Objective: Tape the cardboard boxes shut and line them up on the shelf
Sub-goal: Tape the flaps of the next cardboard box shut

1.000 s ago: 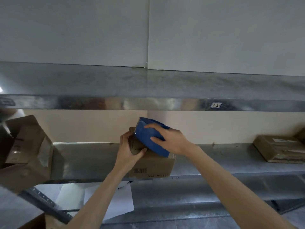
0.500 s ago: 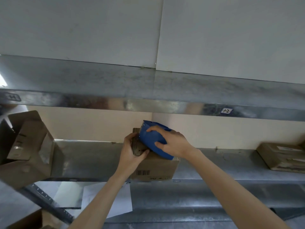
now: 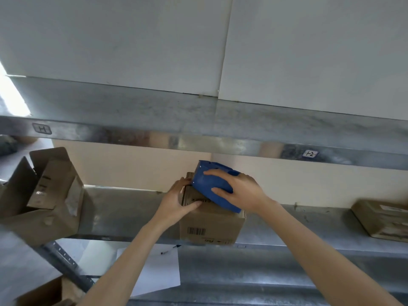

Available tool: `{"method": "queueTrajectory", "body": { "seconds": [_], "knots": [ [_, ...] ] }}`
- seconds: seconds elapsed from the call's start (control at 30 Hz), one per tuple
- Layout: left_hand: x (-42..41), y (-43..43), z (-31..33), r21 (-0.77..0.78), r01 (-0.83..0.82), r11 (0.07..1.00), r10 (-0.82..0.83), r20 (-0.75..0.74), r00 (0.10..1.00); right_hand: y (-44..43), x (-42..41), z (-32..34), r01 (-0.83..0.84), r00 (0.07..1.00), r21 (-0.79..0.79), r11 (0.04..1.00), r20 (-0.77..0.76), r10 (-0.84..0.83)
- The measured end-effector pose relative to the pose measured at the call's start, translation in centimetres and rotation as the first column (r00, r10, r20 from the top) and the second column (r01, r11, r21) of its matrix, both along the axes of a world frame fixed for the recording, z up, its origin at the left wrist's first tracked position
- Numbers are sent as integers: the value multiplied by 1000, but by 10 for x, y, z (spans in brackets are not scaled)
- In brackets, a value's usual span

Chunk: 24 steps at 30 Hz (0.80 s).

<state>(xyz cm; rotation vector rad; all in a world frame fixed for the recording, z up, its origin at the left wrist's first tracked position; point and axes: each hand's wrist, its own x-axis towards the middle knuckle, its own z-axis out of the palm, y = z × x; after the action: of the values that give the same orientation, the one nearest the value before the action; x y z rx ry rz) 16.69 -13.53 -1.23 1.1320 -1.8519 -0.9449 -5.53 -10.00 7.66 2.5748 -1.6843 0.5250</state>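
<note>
The metal shelf (image 3: 123,208) carries the small cardboard box (image 3: 209,226), which stands at the front edge of the shelf, about in the middle of its visible length. Above this box runs a second metal shelf (image 3: 154,111).

Well to the left of the small cardboard box an open cardboard box (image 3: 50,195) leans tilted, with its flaps spread. Well to the right of the small box a flat cardboard parcel (image 3: 384,219) lies on the same shelf. Below the small box and a little to its left, a white sheet of paper (image 3: 159,272) lies on a lower level.

The right hand (image 3: 240,191) is on top of the small box. Its fingers are curled over a blue tape dispenser (image 3: 209,184) and grasp it firmly. The dispenser rests tilted on the top face of the box, with its raised end toward the far left corner.

The left hand (image 3: 176,202) holds the upper left corner of the small box: the thumb presses on the top face and the fingers wrap around the far left edge.

On the front face of the small box there is a barcode (image 3: 196,231).
</note>
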Motion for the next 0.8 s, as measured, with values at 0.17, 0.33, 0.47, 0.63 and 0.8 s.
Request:
{"method": "queueTrajectory", "body": {
  "seconds": [0.17,0.33,0.47,0.63,0.8],
  "knots": [
    [19,-16,29,86,29,996,-29,-10,1000,12,-6,9,-78,997,-38,996,10,78],
    [20,-23,66,83,78,994,-65,-151,986,18,-6,13,-130,992,-72,989,-3,130],
    [15,-21,78,132,190,973,-171,-141,975,24,-4,17,-180,983,-97,979,11,182],
    [9,-19,79,147,267,952,-248,-136,959,30,-3,21,-192,981,-123,974,0,194],
    [9,-18,75,146,281,949,-264,-125,956,35,-3,22,-185,982,-139,973,4,188]
  ]
}}
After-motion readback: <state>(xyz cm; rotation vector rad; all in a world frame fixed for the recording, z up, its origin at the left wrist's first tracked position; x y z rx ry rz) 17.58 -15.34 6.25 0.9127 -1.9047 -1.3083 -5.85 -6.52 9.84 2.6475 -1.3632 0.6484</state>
